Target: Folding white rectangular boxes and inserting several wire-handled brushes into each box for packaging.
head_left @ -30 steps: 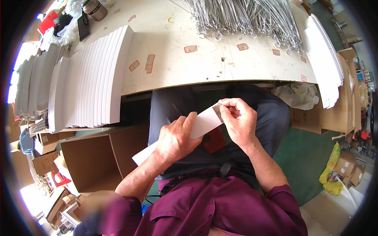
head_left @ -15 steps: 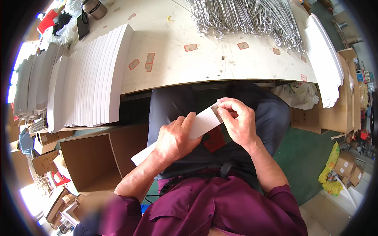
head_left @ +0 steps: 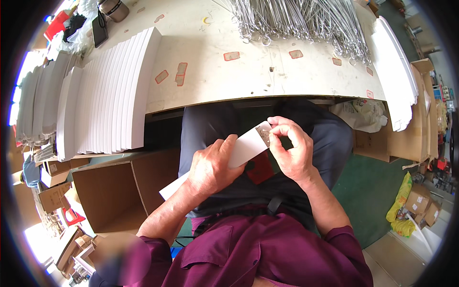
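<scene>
A long, narrow white box (head_left: 248,150) lies slantwise over my lap, its upper end pointing to the right. My left hand (head_left: 213,165) is wrapped round its middle. At the upper end the box is open, and greyish metal-looking pieces (head_left: 262,133) show inside; their exact shape is too small to tell. My right hand (head_left: 294,155) is at that open end, thumb and forefinger pinched together over its edge and another finger by the far corner. What the pinch holds is hidden.
Rows of white boxes (head_left: 112,95) stand on the table's left side. A heap of metal skewers with ring ends (head_left: 296,24) covers the far right. More white boxes (head_left: 392,67) lie beyond it. An open cardboard box (head_left: 110,196) stands below left, a phone (head_left: 100,31) far left.
My right fingers have shifted slightly at the open end and spread a little, so more of the metal pieces inside shows. My left hand and the white box stay in place.
</scene>
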A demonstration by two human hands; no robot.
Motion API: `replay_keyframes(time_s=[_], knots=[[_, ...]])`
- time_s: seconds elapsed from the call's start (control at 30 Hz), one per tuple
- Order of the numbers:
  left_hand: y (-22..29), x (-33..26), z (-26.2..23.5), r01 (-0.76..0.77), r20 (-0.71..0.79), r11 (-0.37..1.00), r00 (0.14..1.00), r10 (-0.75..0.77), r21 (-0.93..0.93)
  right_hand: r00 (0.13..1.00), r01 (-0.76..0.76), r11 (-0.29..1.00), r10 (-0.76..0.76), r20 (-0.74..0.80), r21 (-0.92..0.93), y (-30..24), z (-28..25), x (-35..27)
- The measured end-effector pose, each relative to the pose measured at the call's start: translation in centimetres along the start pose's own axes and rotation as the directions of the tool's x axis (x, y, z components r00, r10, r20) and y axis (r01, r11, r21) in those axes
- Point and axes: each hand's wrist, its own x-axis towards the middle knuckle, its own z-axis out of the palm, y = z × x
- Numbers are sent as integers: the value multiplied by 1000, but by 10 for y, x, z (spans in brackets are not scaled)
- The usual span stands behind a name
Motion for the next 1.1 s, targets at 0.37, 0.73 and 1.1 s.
replay_keyframes(time_s=[0.37,0.73,1.1], knots=[[-2,0,4,-29,-40,999,999,30,16,980,168,980,-154,129,-104,3,-2,5],[-2,0,4,-24,-31,1000,999,24,20,996,5,1000,-3,84,-19,0,3,5],[-2,1,1,-37,-39,999,999,37,-4,971,239,951,-231,65,-196,2,-6,11]])
